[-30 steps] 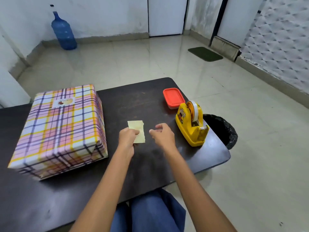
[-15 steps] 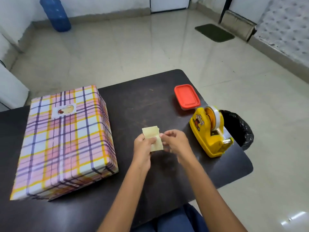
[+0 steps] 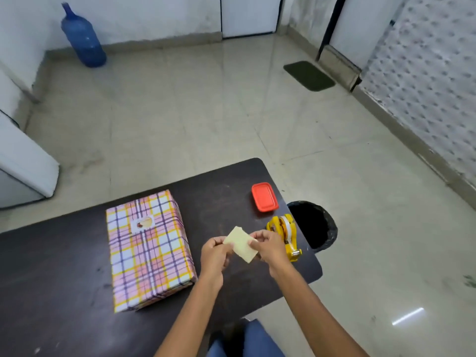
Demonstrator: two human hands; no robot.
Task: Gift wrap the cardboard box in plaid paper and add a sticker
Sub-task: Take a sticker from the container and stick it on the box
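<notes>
The box [image 3: 148, 249] lies on the dark table [image 3: 51, 279], wrapped in pink, yellow and purple plaid paper. A small sticker [image 3: 142, 223] sits on its top near the far end. To the right of the box, above the table, my left hand [image 3: 215, 253] and my right hand [image 3: 269, 247] pinch opposite edges of a pale yellow paper slip [image 3: 240, 244], which is tilted between them.
A yellow tape dispenser [image 3: 284, 234] stands just right of my right hand near the table's edge. A red-lidded container [image 3: 264, 197] lies behind it. A black-lined bin [image 3: 314, 225] stands on the floor beside the table. A blue water jug [image 3: 82, 38] stands by the far wall.
My right hand came over and took the slip's right edge. Both hands lifted it and tilted it. The view rose and pulled back from the table.
</notes>
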